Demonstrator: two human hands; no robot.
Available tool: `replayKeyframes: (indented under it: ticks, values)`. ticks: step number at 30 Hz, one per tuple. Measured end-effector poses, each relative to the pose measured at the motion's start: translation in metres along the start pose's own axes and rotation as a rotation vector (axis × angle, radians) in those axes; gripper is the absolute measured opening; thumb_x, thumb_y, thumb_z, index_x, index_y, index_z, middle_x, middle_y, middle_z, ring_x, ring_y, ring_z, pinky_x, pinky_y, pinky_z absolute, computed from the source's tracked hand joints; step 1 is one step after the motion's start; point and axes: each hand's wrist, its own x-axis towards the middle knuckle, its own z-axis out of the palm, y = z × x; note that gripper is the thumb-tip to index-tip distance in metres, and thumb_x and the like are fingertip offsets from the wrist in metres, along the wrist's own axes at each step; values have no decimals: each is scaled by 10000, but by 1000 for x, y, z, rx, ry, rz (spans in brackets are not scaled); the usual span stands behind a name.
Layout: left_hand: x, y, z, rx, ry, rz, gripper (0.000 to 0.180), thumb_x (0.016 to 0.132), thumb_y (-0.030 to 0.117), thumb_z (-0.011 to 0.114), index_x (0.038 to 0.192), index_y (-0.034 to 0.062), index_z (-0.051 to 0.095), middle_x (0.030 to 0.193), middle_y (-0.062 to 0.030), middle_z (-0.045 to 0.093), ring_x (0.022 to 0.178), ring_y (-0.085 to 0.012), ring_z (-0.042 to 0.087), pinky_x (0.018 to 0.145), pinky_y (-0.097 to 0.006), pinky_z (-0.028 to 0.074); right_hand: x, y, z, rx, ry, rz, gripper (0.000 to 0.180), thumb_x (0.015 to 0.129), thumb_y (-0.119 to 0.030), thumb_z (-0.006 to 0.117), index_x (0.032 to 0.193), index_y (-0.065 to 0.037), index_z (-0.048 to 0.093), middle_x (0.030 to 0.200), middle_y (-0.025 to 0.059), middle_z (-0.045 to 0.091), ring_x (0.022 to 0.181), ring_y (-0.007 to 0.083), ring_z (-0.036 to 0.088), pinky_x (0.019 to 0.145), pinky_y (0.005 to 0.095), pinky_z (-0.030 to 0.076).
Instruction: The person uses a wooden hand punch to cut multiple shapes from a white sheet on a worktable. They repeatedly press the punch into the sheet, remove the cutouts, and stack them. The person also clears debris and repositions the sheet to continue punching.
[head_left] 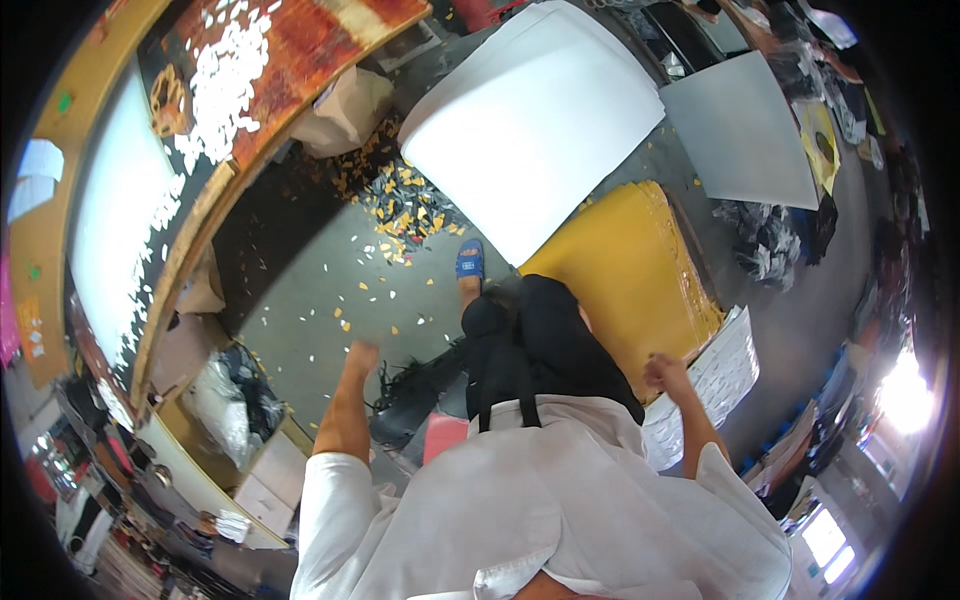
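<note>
My left hand [363, 355] hangs over the grey floor, left of my knees. It is smeared by motion, so its fingers cannot be made out, and no object shows in it. Close to the near edge of a stack of yellow sheets [610, 270] is my right hand [664, 372], its fingers curled in and nothing visible in them. Whether it touches the stack, I cannot tell. Beyond the yellow stack lies a large pile of white sheets [540, 110]. A silvery-white wrapped sheet or packet [715, 385] sits beside my right forearm.
A curved-looking workbench [190, 240] with many small white cut pieces [225, 85] runs along the left. Yellow and black scraps [410, 205] litter the floor ahead. A grey sheet [740, 130] and crumpled plastic [765, 240] lie at right. A bin of plastic bags [225, 410] stands left.
</note>
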Motion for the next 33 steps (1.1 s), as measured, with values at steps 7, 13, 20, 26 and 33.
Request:
replayKeyframes:
  ticks: [7,13,20,26,33]
  values:
    - [-102,-125,-4,-839,132,-360,237,1051,268,569,1076,75,705,916,-86,744,654,-187,686,542,-372,563,62,44,71,-345,-188,230,207,944,-187,702,789,-50,699,637,73,595,538,188,592,466,347,455]
    - [-59,-17,48,-1174,362,-128,296,1045,279,662,1217,45,719,987,-87,769,810,-182,734,720,-354,615,315,4,232,207,-442,-26,183,1061,-165,623,923,-52,662,701,81,618,571,164,598,493,322,472]
    - [-37,32,142,-675,1,4,396,1083,295,643,1364,17,668,1041,-98,777,900,-165,722,840,-306,583,418,-21,369,56,100,160,519,967,-483,735,1096,16,671,927,114,669,760,213,660,642,360,580]
    - [-40,31,132,-895,-54,-300,400,1083,333,622,1321,17,685,1008,-97,778,857,-150,735,751,-295,582,416,-45,361,113,51,303,520,953,-515,749,900,-4,673,742,72,655,586,184,616,526,345,524]
    - [-20,62,108,-922,-60,-258,442,1086,364,603,1342,12,681,1059,-115,781,889,-175,752,788,-304,599,441,-39,339,33,-89,334,369,991,-379,733,843,-50,655,745,61,651,583,180,625,558,367,548]
